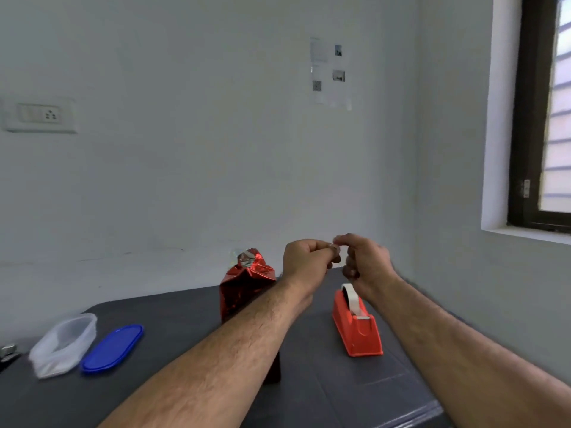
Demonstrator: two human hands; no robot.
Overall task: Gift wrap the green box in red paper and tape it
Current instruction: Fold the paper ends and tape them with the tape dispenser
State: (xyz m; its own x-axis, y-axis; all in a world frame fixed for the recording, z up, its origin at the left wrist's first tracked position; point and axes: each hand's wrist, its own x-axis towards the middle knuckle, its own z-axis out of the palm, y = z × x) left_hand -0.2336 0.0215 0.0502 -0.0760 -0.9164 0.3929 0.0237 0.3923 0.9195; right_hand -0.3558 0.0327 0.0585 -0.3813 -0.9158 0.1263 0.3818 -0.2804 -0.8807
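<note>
Above the dark table (185,350), your left hand (306,261) and right hand (367,264) pinch a clear tape strip (335,247) between curled fingertips, beyond the red-wrapped box (244,285).

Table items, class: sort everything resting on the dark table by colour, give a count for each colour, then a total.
Red: 2, the wrapped box and the tape dispenser.
Blue: 1, the oval lid.
Clear: 1, the plastic container.
Metallic: 1, a small object at the left edge, too cut off to identify.
Total: 5
</note>
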